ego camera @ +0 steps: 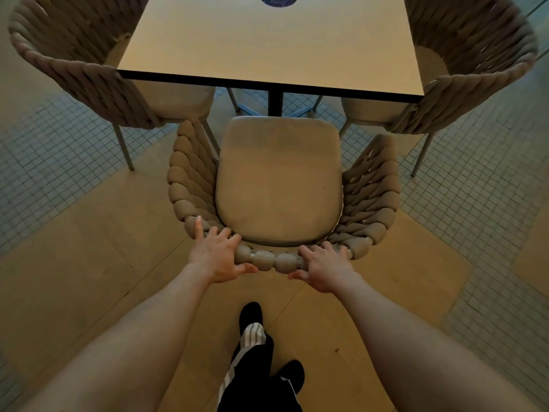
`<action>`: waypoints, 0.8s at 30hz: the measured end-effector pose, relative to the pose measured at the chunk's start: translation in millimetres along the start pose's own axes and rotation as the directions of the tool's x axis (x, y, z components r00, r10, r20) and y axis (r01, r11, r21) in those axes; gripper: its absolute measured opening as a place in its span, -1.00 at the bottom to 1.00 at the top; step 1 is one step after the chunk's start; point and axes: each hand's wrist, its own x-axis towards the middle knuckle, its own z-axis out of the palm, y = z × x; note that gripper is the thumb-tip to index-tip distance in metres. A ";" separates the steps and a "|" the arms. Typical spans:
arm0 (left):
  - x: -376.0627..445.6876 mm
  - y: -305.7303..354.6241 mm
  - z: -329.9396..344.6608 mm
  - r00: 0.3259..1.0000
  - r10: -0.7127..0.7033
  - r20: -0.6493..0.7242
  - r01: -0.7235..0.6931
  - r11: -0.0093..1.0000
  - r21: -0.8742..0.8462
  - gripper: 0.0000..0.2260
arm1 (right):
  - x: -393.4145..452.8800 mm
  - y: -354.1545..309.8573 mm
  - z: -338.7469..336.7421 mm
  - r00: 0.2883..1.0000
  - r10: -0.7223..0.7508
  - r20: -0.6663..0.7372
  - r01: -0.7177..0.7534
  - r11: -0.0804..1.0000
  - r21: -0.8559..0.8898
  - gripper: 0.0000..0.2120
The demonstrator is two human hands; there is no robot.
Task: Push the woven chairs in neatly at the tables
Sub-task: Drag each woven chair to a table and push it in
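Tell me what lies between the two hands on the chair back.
Head view: only the woven back rim lies between left hand and right hand.

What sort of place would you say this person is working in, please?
Probably a café or restaurant seating area. A small square table on a central post carries a round branded sticker, three matching woven chairs with cushions ring it, and the floor mixes small mosaic tile with large smooth panels.

Sticker cut off; side chairs' seats half hidden.
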 end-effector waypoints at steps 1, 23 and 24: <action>-0.4 0.0 -0.5 1.000 -0.004 0.004 0.004 1.000 0.000 -0.15 | 0.1 0.2 -0.1 1.000 0.004 0.000 -0.004 1.000 0.009 -0.36; -41.3 -49.1 -15.0 0.981 -0.154 -0.116 0.105 0.932 -0.347 -0.32 | -10.7 -49.5 -67.0 0.989 -0.055 -0.135 0.052 0.998 -0.032 -0.15; -46.1 -55.7 -17.2 0.979 -0.170 -0.115 0.118 0.925 -0.362 -0.33 | -9.5 -56.7 -71.0 0.989 -0.065 -0.136 0.060 0.997 -0.042 -0.15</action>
